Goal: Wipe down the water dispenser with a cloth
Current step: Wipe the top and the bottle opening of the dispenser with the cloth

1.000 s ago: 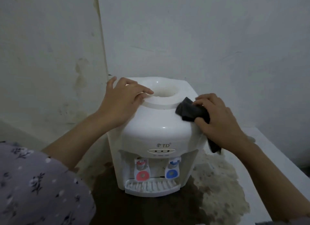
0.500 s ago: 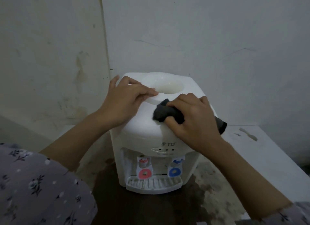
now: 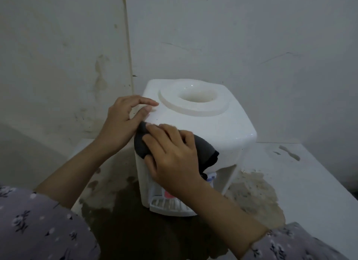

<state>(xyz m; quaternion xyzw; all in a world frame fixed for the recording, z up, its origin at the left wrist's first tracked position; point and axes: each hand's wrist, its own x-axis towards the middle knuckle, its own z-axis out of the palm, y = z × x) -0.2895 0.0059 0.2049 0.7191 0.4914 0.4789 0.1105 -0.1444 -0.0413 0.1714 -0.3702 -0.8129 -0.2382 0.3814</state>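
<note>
**Wipe stroke reaches the left corner of the dispenser**

Over the last second the right hand (image 3: 172, 157) has carried the cloth (image 3: 205, 151) across the rounded front of the water dispenser (image 3: 213, 128), from its right shoulder through the middle to the front-left corner. The cloth now lies under the palm. The fingers are bent over it and the thumb sits against its lower edge, holding it pressed to the plastic. A loose fold trails out on the little-finger side.

The left hand (image 3: 124, 122) sits just beyond the right hand's fingertips, almost touching the cloth. It has drawn back from the raised collar (image 3: 193, 112) that its fingers lay on earlier. Its fingers are now loosely curled, with the tips resting on the top's left edge, and it grips nothing.

One pass over the upper front looks done. The collar, the far right side and the drip tray (image 3: 170, 205) below the right wrist likely still need wiping. The steadying hand probably has to move before the cloth can go further left.
</note>
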